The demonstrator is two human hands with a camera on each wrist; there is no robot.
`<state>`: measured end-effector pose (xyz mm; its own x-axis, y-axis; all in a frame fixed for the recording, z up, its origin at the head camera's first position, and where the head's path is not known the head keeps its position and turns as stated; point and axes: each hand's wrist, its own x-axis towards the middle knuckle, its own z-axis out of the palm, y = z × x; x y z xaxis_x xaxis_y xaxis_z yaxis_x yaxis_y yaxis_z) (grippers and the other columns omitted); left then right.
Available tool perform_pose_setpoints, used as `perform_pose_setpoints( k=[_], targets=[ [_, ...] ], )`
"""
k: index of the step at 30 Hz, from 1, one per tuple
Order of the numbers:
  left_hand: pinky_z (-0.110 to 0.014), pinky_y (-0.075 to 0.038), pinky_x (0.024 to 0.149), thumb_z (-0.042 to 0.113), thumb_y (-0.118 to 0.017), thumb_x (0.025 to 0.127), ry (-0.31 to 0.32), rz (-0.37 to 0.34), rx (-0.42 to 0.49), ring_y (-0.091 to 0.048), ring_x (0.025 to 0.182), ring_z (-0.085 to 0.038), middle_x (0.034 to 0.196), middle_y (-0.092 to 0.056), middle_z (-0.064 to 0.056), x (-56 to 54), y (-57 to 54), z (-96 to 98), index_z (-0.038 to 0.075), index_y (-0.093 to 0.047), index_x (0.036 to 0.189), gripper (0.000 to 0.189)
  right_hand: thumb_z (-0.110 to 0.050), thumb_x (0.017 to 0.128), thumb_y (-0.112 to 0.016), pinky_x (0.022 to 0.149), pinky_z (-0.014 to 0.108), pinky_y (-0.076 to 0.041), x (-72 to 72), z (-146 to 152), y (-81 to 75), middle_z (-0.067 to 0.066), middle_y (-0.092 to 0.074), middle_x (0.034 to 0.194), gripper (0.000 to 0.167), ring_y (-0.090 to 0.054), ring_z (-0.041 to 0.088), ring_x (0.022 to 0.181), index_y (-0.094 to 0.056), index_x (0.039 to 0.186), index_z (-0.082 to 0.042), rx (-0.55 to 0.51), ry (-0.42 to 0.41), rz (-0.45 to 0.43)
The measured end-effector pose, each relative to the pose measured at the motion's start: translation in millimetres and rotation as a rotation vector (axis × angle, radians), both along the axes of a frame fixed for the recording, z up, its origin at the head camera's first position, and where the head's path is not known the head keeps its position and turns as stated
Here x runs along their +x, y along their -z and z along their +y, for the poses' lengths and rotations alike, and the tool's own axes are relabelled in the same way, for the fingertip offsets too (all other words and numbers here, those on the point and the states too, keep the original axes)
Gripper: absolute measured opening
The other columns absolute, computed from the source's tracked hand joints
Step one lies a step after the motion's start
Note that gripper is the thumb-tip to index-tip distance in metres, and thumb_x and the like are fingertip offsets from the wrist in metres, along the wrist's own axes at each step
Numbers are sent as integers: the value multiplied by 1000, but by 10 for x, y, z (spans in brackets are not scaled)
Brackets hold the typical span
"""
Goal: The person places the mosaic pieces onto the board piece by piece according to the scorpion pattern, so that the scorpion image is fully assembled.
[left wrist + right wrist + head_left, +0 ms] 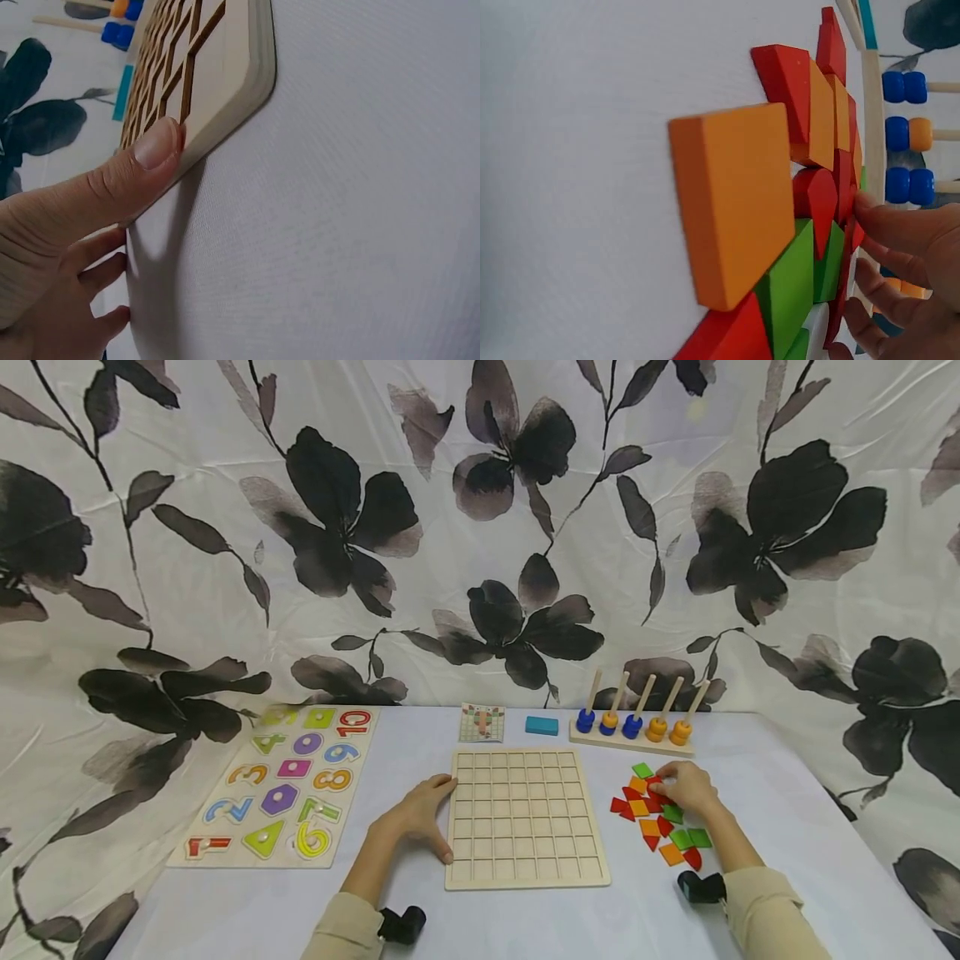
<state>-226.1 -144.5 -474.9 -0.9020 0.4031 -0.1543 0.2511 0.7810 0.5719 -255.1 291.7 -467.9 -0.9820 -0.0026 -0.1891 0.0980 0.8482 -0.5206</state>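
A square wooden grid board lies in the middle of the white table. My left hand rests along its left edge, thumb and fingers spread apart. In the left wrist view the thumb presses the rim near a corner. Over to the right, my right hand reaches into the far part of a loose group of flat wooden pieces, pinching a red piece between thumb and fingertips. Around it lie orange squares, green pieces and red pointed pieces.
A number-and-shape puzzle board lies at the left. Behind the grid board are a small pattern card and a blue block. A peg stand with blue and orange beads stands at the back right, beyond the loose pieces.
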Motion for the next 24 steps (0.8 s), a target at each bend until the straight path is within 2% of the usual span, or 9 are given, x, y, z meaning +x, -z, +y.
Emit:
perform_pose_setpoints(
  k=[6,8,12,15,19,24],
  targets=[
    [-51,-29,109,22,-95,44,-14,-12,-43,-28,135,-41,148,-31,-21,21,-45,39,-5,-35,141,117,-17,87,-66,86,60,-39,-29,22,-8,29,-57,108,37,-51,37,93,-56,109,11,-86,32,-19],
    [-51,-29,108,22,-95,45,-16,-15,-60,-28,136,-41,148,-31,-20,19,-50,48,-5,-35,142,117,-14,87,-66,83,55,-42,-32,33,2,26,-58,101,32,-52,34,88,-57,105,10,-114,35,-12],
    [-51,-30,108,22,-95,45,-10,-18,-81,-29,136,-40,148,-30,-21,8,-42,61,-5,-34,142,118,-10,86,-64,74,38,-49,-24,58,16,19,-60,88,24,-51,25,77,-59,98,10,-158,21,22],
    [-52,-31,108,23,-95,45,-3,-11,-99,-29,135,-40,148,-31,-21,1,-31,69,-5,-34,142,118,-9,87,-64,71,33,-52,-10,65,6,19,-62,88,23,-53,23,76,-59,97,10,-183,6,60],
    [-53,-30,107,25,-95,44,-6,-11,-140,-30,135,-41,149,-31,-20,-1,-51,92,-4,-34,142,119,-9,89,-63,73,33,-55,-37,-12,-15,21,-63,93,24,-57,25,79,-59,102,11,-247,-51,133],
    [-53,-31,107,25,-96,43,-31,-25,-198,-31,135,-40,149,-31,-18,-16,-97,138,-2,-35,143,120,-5,91,-59,69,32,-57,-143,-283,-23,23,-64,99,26,-62,29,81,-60,111,10,-325,-159,220]
  ],
)
